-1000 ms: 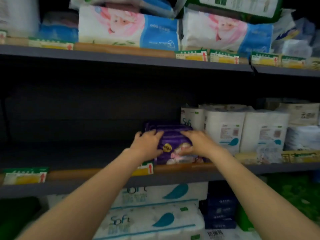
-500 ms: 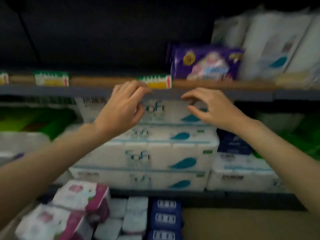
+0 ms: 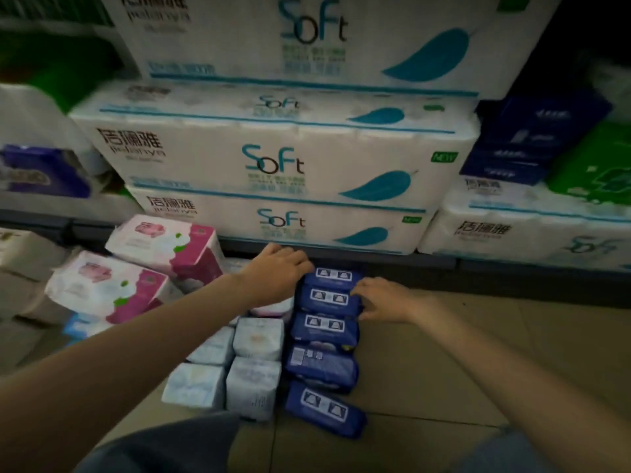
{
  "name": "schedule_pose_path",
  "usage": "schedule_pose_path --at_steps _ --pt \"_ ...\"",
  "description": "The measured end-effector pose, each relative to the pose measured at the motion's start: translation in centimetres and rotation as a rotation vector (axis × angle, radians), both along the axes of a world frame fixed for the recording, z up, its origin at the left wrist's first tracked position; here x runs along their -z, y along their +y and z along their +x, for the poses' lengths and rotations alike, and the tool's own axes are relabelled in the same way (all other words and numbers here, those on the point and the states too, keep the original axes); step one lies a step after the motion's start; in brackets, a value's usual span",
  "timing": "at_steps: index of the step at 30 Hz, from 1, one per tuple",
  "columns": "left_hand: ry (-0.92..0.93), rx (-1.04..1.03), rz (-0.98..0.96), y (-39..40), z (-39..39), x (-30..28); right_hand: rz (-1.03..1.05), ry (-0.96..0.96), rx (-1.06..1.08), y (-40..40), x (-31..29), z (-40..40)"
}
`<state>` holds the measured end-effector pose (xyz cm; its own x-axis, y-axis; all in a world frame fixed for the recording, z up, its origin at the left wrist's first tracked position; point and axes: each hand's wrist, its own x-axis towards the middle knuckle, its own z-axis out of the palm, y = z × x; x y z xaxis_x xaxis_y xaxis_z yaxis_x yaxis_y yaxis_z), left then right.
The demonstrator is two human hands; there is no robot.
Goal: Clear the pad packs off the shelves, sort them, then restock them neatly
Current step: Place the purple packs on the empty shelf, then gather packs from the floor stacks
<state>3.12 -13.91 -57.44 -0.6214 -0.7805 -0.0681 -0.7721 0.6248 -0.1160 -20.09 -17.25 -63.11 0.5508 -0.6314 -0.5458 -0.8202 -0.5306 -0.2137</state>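
A row of several dark blue pad packs (image 3: 324, 327) lies on the floor in front of the bottom shelf. My left hand (image 3: 276, 274) curls over the left edge of the two farthest blue packs (image 3: 333, 275). My right hand (image 3: 384, 300) holds the right end of the second blue pack (image 3: 326, 297), fingers above and thumb below. Left of the row stand pale white-blue pad packs (image 3: 257, 337). Two pink-and-white pad packs (image 3: 164, 244) are stacked further left.
Big white "Soft" tissue bundles (image 3: 273, 162) fill the bottom shelf right behind the hands. Dark blue boxes (image 3: 532, 138) and a green pack (image 3: 597, 165) sit at the right, a purple pack (image 3: 41, 172) at the left. Tan floor tiles (image 3: 444, 370) spread right of the blue row.
My hands let go of the purple pack on the middle shelf and dropped to the floor. The view swung down with them, and both hands now rest on the blue packs.
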Motion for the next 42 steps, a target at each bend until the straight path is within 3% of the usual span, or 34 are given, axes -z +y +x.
schedule_pose_path --at_steps 4,6,13,21,26,31,33,38,42 --pt "-0.220 -0.164 0.223 -0.5 -1.6 5.3 -0.036 -0.046 0.124 -0.5 5.8 0.3" --pt "-0.230 -0.218 0.274 -0.8 -2.1 7.9 -0.077 -0.079 0.165 -1.3 8.2 1.1" --pt "-0.267 -0.215 0.331 -2.9 -3.6 15.4 -0.124 -0.129 0.245 -3.7 14.1 2.0" --pt "-0.271 -0.245 0.210 -3.5 -5.4 17.7 -0.128 -0.149 0.195 -5.8 13.4 1.2" --pt "-0.277 -0.156 0.196 -3.1 -3.5 16.8 -0.180 -0.050 0.132 -5.2 13.0 1.0" --pt "0.039 -0.035 0.083 -2.4 -1.1 13.5 -0.335 0.110 0.163 -4.4 11.6 0.8" --pt "0.172 -0.052 0.250 -2.6 -0.5 11.6 -0.327 0.083 0.197 -4.3 9.6 -0.4" --pt "0.151 -0.142 0.557 -4.2 0.5 3.1 -0.175 -0.119 0.167 -4.0 -1.4 -1.2" --pt "0.071 -0.174 0.700 -5.0 2.9 -7.3 -0.259 -0.188 0.044 -4.0 -12.7 0.7"
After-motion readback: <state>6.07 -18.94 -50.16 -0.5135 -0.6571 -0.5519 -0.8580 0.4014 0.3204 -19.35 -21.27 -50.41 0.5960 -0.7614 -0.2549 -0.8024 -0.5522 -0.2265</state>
